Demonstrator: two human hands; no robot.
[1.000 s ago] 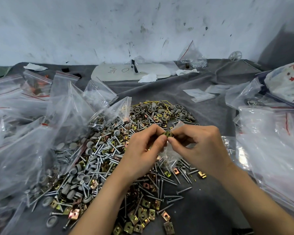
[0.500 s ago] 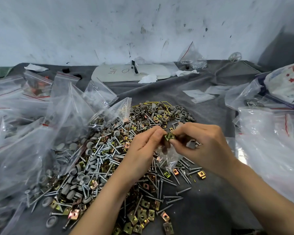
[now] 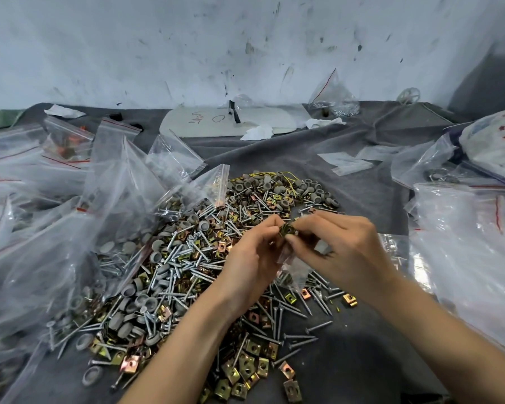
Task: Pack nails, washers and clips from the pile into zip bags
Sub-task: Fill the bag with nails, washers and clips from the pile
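A big pile of silver nails, grey washers and brass clips point(image 3: 187, 258) covers the grey cloth in the middle. Above its right side my left hand point(image 3: 251, 258) and my right hand point(image 3: 341, 252) meet fingertip to fingertip. Between them sits a brass clip point(image 3: 287, 228), pinched by my right hand's thumb and fingers, at the mouth of a small clear zip bag point(image 3: 295, 269). The bag hangs down below both hands, and my left hand's fingers pinch its top edge.
Heaps of clear zip bags point(image 3: 56, 214) lie along the left, more bags point(image 3: 464, 243) at the right. A white board point(image 3: 204, 121), tissue scraps and a small filled bag point(image 3: 336, 97) sit by the back wall. Loose clips point(image 3: 245, 371) lie near the front edge.
Both hands stayed together over the pile and shifted slightly right. The clip sits lower between the fingertips, at the bag's mouth.
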